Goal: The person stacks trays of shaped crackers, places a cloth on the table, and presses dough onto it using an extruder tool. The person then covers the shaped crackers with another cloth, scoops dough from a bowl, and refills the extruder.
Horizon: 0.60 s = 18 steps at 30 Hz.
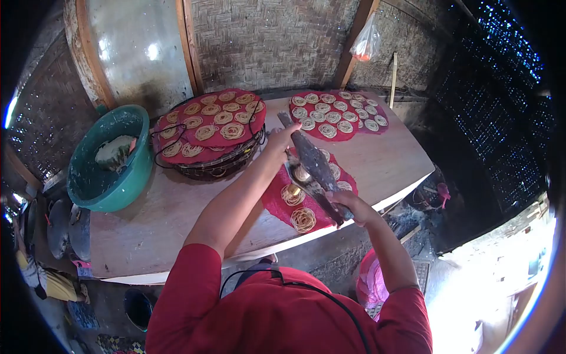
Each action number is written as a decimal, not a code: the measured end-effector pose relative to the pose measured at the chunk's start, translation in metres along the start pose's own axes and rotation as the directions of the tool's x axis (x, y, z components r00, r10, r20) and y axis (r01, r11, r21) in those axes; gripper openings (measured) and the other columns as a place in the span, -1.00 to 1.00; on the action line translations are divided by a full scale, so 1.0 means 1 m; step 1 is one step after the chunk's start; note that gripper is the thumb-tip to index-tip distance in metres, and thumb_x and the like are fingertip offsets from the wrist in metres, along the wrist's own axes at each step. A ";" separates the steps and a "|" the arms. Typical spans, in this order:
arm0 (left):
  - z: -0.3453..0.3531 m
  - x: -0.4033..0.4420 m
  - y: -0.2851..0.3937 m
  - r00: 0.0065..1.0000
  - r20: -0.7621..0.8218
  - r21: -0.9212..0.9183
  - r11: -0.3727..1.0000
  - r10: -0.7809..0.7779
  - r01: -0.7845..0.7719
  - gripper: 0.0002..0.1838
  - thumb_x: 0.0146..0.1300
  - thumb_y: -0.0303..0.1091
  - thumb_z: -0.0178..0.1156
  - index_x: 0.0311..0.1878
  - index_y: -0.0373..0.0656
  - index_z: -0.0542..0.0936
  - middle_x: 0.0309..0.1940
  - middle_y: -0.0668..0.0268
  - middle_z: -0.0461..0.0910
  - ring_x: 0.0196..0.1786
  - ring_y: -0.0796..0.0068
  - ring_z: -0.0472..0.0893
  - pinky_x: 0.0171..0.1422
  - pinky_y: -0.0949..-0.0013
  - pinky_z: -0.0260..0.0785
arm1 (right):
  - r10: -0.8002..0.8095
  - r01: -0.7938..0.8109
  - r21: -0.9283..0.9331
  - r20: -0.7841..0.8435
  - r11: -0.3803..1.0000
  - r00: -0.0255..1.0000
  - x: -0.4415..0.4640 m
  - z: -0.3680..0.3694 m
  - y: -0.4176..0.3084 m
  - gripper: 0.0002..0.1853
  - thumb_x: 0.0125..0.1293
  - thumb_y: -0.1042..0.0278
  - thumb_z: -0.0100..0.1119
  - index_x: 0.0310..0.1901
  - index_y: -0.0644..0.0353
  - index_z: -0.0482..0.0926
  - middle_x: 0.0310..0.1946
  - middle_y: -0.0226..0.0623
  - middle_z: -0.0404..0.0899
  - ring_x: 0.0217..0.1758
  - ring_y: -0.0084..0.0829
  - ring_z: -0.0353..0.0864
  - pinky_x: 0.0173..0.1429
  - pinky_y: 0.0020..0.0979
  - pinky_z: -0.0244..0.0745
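- The wooden press [315,162], the landmark here, is held by both hands above the near part of the counter [147,236], tilted from far left to near right.
- Left hand [279,143]: its grip is closed on the far end of the press; some fingers are hidden.
- Right hand [349,205]: its grip is closed around the near end of the press.
- A brass cylinder [294,189] points down from the press, over a noodle coil on the red sheet beneath.
- That red sheet [272,203] extends under the press; another noodle coil [303,220] lies on it, just on the person's side of the cylinder.
- Beyond the press, a far red sheet [315,133] carries rows of pale coils.
- Left of the press stands a dark woven basket [221,169], topped with coil-covered red sheets.
- Farther left of the press is a green tub [118,197] containing a white mass [115,150].
- Well beyond the press, a clear plastic bag [367,42] hangs by the wall.
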<state>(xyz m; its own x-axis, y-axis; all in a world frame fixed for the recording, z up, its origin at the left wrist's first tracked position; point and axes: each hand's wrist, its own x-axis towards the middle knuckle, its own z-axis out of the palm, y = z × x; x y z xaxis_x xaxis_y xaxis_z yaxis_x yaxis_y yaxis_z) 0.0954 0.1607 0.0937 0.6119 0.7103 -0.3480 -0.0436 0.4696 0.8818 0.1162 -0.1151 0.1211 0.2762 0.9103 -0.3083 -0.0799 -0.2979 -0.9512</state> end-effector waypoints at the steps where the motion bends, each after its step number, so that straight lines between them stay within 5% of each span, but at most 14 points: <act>1: 0.001 -0.002 -0.005 1.000 -0.002 0.000 1.000 -0.001 0.001 -0.67 0.01 -0.06 0.38 -0.50 -0.04 0.48 -0.68 0.43 0.40 -0.68 0.59 0.27 -0.62 0.45 0.05 | 0.002 -0.002 0.001 0.002 1.000 1.000 -0.002 -0.003 0.002 -0.56 0.26 -0.06 0.08 -0.40 0.25 0.55 -0.62 -0.31 0.50 -0.64 -0.49 0.49 -0.59 -0.47 0.38; 8: 0.012 0.011 -0.035 0.992 0.088 -0.146 0.986 0.088 -0.075 -0.67 0.02 -0.10 0.37 -0.53 -0.07 0.45 -0.71 0.43 0.41 -0.75 0.59 0.32 -0.67 0.47 0.12 | 0.037 -0.044 -0.104 -0.070 0.994 0.997 0.011 -0.017 0.028 -0.53 0.22 -0.12 0.10 -0.40 0.24 0.52 -0.64 -0.33 0.48 -0.60 -0.51 0.50 -0.55 -0.46 0.39; 17: 0.000 0.024 -0.016 0.963 0.005 0.098 0.958 0.270 -0.269 -0.62 -0.01 -0.12 0.40 -0.56 -0.05 0.37 -0.71 0.45 0.38 -0.73 0.63 0.32 -0.64 0.48 0.15 | -0.005 -0.001 -0.127 -0.044 0.992 0.999 0.031 -0.012 0.033 -0.52 0.25 -0.13 0.06 -0.32 0.25 0.53 -0.52 -0.30 0.53 -0.51 -0.51 0.52 -0.39 -0.49 0.40; 18: 0.002 0.016 -0.003 0.967 0.058 0.123 0.960 0.248 -0.253 -0.51 -0.09 -0.07 0.44 -0.35 -0.15 0.36 -0.48 0.31 0.41 -0.49 0.51 0.41 -0.45 0.37 0.27 | -0.007 0.001 -0.128 -0.046 0.992 0.999 0.030 -0.014 0.028 -0.52 0.25 -0.13 0.06 -0.32 0.25 0.53 -0.52 -0.30 0.53 -0.51 -0.51 0.52 -0.39 -0.49 0.40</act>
<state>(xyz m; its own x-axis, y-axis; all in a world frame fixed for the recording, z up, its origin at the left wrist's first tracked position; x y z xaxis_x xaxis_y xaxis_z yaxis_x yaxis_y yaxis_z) 0.1070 0.1690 0.0863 0.6266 0.7730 -0.0995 -0.0997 0.2061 0.9734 0.1356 -0.1006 0.0852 0.3203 0.8981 -0.3012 0.0439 -0.3317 -0.9424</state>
